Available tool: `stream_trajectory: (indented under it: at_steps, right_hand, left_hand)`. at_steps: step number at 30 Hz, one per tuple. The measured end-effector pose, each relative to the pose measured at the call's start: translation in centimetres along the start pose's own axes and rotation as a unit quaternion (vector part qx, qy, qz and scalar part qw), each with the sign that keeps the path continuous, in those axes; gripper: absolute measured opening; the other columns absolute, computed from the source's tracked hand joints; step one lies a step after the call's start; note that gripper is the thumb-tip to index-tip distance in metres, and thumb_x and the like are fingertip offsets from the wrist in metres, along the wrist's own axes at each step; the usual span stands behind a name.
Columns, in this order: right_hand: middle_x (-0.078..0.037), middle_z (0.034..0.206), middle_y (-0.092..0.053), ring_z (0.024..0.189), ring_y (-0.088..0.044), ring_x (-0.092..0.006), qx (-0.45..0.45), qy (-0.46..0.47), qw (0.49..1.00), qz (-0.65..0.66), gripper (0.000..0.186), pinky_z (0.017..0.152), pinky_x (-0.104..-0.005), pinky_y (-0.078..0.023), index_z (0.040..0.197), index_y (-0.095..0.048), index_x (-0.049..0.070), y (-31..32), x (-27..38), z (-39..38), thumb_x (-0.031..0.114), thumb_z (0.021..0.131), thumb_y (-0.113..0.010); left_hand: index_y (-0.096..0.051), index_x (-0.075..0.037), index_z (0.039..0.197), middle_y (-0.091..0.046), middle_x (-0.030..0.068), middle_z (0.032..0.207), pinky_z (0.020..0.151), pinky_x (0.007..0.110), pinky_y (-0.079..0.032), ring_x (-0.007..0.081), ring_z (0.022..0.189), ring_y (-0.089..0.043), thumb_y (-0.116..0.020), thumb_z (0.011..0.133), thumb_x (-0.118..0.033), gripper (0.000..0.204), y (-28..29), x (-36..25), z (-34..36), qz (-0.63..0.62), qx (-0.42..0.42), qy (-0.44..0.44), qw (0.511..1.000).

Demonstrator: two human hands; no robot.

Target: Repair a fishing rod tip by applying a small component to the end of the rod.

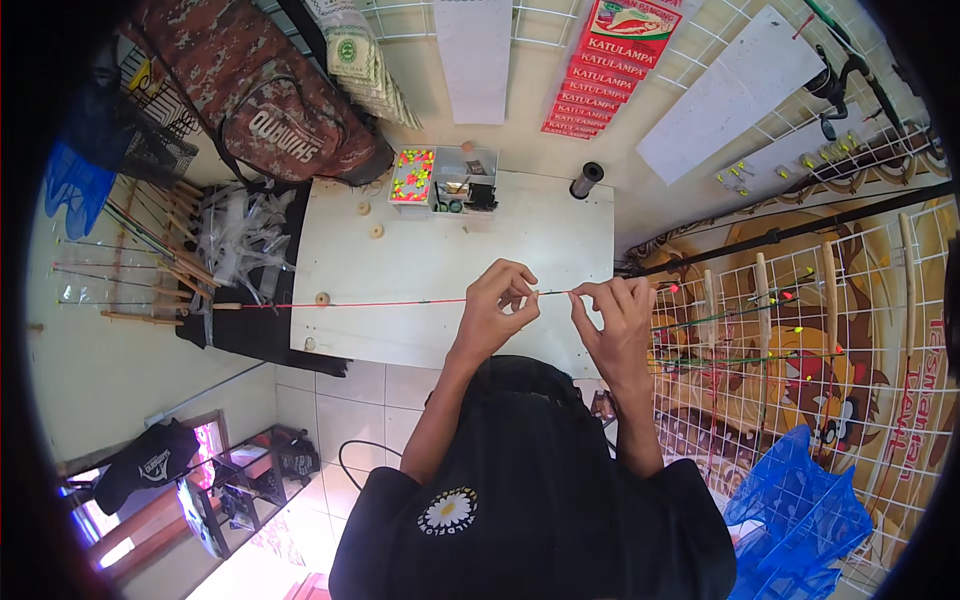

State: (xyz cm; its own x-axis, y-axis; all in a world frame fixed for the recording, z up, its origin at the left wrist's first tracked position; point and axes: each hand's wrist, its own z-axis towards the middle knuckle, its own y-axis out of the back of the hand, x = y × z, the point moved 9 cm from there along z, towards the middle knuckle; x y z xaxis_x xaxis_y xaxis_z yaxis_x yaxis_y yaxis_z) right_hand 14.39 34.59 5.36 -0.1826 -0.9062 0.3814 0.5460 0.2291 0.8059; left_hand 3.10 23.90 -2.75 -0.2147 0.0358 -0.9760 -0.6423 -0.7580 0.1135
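A thin red fishing rod [380, 303] lies crosswise above the white table, its wooden handle [228, 306] out past the left edge. My left hand [497, 305] is closed in a pinch at the rod's darker stretch, its other fingers curled. A short way to the right, my right hand [617, 310] pinches the same dark stretch between thumb and forefinger. Between the two hands a short length of the rod shows. Whether a fine thread is also in my fingertips is too small to tell.
The white table [400, 260] bears a compartment box [408, 203] with bright beads, a black cylinder [587, 179] and small wooden spools [377, 231]. Several wooden-handled rods [190, 260] lie left. On the right stands a white wire grid [740, 330] with rods; a blue net [800, 510] hangs below.
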Motion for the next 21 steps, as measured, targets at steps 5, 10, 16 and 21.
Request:
stream_trajectory:
  at_steps: [5, 10, 16, 21]
  right_hand:
    - [0.000, 0.076, -0.055, 0.080, -0.049, -0.0213, -0.017, 0.004, 0.999, -0.032, 0.014, 0.072, -0.0373, -0.033, 0.085, -0.067, 0.012, -0.4, 0.1, -0.1, 0.016, 0.075, -0.077]
    - [0.001, 0.076, -0.055, 0.081, -0.049, -0.0216, -0.019, 0.012, 0.999, -0.038, 0.015, 0.072, -0.0378, -0.033, 0.085, -0.067, 0.013, -0.5, 0.1, -0.2, 0.016, 0.075, -0.077]
    - [0.001, 0.078, -0.056, 0.083, -0.049, -0.0218, -0.002, 0.042, 0.998, -0.040, 0.015, 0.072, -0.0379, -0.034, 0.082, -0.065, 0.014, -0.6, 0.6, -0.1, 0.015, 0.073, -0.077]
    - [0.001, 0.078, -0.055, 0.083, -0.049, -0.0218, 0.009, 0.050, 0.998, -0.045, 0.015, 0.071, -0.0378, -0.034, 0.080, -0.063, 0.013, -0.5, 1.0, 0.1, 0.014, 0.072, -0.077]
  left_hand:
    - [-0.054, 0.000, 0.074, -0.059, 0.0055, 0.093, 0.054, 0.023, -0.040, 0.0072, 0.061, -0.049, -0.067, 0.074, 0.003, 0.014, 0.1, -0.1, -0.2, -0.001, 0.007, 0.005, 1.000]
    - [-0.053, 0.000, 0.068, -0.061, 0.0052, 0.095, 0.052, 0.023, -0.037, 0.0064, 0.060, -0.046, -0.069, 0.070, 0.004, 0.016, 0.0, -0.9, -0.2, 0.026, 0.008, -0.026, 0.999]
    - [-0.058, 0.000, 0.069, -0.061, 0.0048, 0.097, 0.053, 0.023, -0.038, 0.0068, 0.064, -0.048, -0.069, 0.070, 0.003, 0.012, -0.1, -0.6, -0.2, 0.038, 0.013, -0.025, 0.999]
    - [-0.058, 0.000, 0.069, -0.060, 0.0046, 0.097, 0.054, 0.023, -0.038, 0.0071, 0.064, -0.047, -0.069, 0.070, 0.003, 0.012, -0.3, -0.4, -0.2, 0.027, 0.019, -0.010, 0.999]
